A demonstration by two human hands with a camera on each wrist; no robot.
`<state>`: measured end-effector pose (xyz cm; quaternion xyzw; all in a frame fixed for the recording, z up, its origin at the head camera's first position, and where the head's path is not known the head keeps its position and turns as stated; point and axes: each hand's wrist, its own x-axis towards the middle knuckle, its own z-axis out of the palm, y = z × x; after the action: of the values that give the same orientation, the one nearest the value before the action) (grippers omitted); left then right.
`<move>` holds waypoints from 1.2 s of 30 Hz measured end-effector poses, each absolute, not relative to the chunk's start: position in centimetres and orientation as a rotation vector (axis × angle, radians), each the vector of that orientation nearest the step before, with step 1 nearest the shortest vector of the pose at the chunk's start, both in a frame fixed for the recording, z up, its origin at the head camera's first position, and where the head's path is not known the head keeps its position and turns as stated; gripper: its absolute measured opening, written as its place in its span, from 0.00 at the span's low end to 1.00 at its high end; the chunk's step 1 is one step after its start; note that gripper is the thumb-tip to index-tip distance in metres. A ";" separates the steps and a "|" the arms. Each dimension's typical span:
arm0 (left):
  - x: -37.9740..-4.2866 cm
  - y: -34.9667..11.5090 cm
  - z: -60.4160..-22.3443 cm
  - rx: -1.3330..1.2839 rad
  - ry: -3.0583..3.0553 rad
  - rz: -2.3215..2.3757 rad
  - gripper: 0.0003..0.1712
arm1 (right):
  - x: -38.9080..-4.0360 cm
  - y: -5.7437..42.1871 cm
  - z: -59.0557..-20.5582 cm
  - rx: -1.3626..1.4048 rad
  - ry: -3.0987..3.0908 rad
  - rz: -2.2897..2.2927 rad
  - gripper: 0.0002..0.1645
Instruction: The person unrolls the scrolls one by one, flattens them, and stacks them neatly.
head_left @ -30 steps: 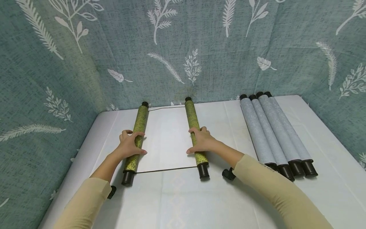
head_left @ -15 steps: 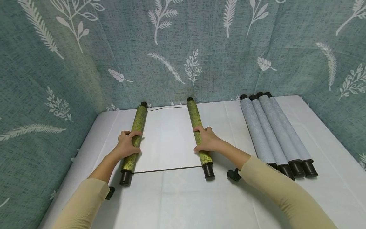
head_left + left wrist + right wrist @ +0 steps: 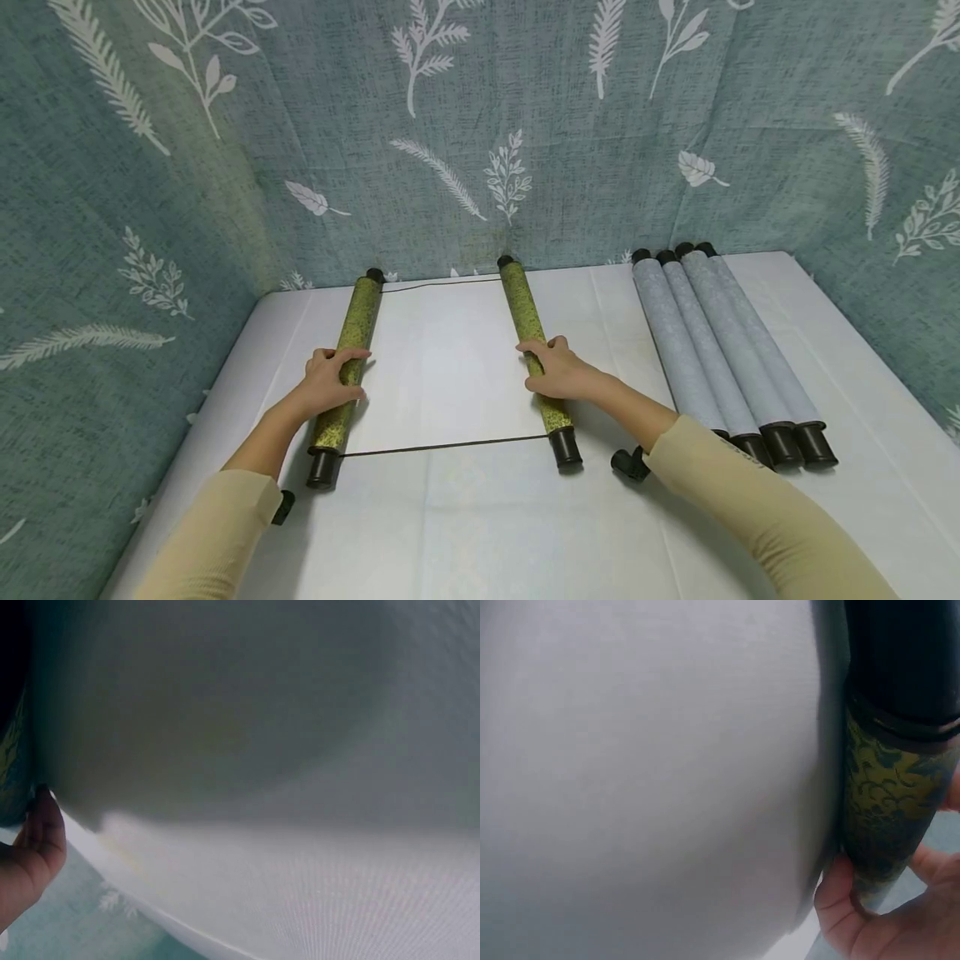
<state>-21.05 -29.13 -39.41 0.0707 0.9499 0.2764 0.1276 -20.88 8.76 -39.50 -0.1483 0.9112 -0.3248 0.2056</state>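
Note:
A scroll lies partly unrolled on the table, its white sheet (image 3: 442, 367) bordered by thin dark lines. At its left is a yellow-green patterned roll (image 3: 362, 312) with black end caps; my left hand (image 3: 328, 387) grips this from the outer side, thumb toward the sheet. The matching right roll (image 3: 522, 300) tilts the other way, and my right hand (image 3: 561, 371) curls over it near its lower half. In the right wrist view, fingers and thumb wrap that brocade roll (image 3: 889, 787) below its black cap. Only a bit of the left hand (image 3: 37, 851) shows in the left wrist view.
Several grey-blue rolls (image 3: 742, 350) with black caps lie side by side at the right of the white-covered table (image 3: 465, 533). Blue-green leaf-printed cloth (image 3: 450, 167) rises behind and along both sides. A black wrist camera (image 3: 630, 463) sits under the right sleeve.
The right hand has slid its roll to the right, and the left hand has shifted its roll slightly left. The white span between the rolls is wider.

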 end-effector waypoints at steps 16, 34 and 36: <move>-21.3 -29.3 -39.0 0.154 2.784 0.744 0.41 | -20.7 8.4 -39.7 -0.417 2.648 -0.884 0.46; -20.8 -30.2 -39.0 0.099 2.754 0.772 0.35 | -20.8 8.5 -39.0 -0.284 2.619 -0.789 0.40; -20.8 -30.3 -39.0 0.100 2.745 0.762 0.35 | -20.9 8.8 -39.0 -0.300 2.594 -0.796 0.39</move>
<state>-20.79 -30.25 -39.00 0.0349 0.9528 0.2645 0.1451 -20.88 8.78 -38.99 -0.1076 0.9301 -0.2854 0.2046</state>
